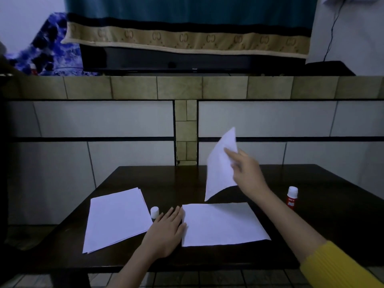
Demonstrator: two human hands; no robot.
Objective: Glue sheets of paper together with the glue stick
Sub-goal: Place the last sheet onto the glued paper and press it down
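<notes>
Dark table: right hand pinches a lifted sheet; left hand lies flat steadying the base sheet. Next, likely lay it aligned.

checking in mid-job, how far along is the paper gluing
Early-middle. Done: glue stick uncapped, its cap by the stack. In hand: right hand holds a lifted sheet; left hand rests flat beside the base sheet. Left: lay, press, remaining stack.
</notes>
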